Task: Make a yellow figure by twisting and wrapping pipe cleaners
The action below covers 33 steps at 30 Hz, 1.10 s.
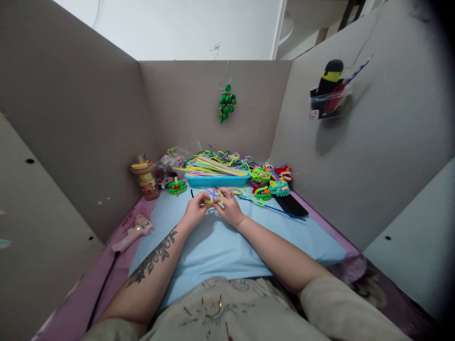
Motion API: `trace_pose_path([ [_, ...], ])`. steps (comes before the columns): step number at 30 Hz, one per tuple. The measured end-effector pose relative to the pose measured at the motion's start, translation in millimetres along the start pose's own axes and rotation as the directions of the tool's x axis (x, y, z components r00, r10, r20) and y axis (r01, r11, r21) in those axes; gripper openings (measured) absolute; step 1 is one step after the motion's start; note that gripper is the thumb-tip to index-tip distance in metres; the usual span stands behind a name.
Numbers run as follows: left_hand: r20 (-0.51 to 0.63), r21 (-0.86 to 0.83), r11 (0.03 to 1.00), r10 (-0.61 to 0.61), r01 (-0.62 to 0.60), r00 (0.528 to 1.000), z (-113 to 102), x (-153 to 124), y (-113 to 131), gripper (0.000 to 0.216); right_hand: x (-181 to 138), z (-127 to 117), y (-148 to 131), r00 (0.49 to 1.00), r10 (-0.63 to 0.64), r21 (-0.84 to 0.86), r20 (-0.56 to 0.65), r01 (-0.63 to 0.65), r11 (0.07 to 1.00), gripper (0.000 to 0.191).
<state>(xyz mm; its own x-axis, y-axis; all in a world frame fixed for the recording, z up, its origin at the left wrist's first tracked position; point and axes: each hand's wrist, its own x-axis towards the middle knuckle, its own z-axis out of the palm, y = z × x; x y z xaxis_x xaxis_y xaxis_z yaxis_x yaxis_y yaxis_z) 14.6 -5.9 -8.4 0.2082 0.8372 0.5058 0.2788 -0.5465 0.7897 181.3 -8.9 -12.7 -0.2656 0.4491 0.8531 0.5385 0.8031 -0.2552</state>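
Both hands meet over the light blue cloth (199, 246), fingers pinched together. Between them is a pale yellow pipe cleaner (209, 202), which my left hand (196, 208) and my right hand (229, 208) both grip. A short purple stem (213, 193) stands up between the fingers; whether it is joined to the yellow one I cannot tell. Just beyond my hands, a blue tray (218, 181) is heaped with pipe cleaners (216, 166) in many colours. Loose blue stems (280, 210) and green ones lie to the right of my right hand.
A pink glue gun (133, 234) with a black cord lies at left, near a lidded cup (146, 180). A green fuzzy figure (177, 186) sits left of the tray. Several colourful figures (279, 188) and a black flat object (293, 206) are at right. Grey panels (213, 76) enclose the table.
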Motion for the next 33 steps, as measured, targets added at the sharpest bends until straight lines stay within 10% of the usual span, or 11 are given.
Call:
trace_pose_path([
  [33,-0.075,0.085,0.993,0.089,-0.082,0.993,1,-1,10,0.01,3,3,1,0.984,0.125,0.06,-0.124,-0.118,0.991,0.011],
])
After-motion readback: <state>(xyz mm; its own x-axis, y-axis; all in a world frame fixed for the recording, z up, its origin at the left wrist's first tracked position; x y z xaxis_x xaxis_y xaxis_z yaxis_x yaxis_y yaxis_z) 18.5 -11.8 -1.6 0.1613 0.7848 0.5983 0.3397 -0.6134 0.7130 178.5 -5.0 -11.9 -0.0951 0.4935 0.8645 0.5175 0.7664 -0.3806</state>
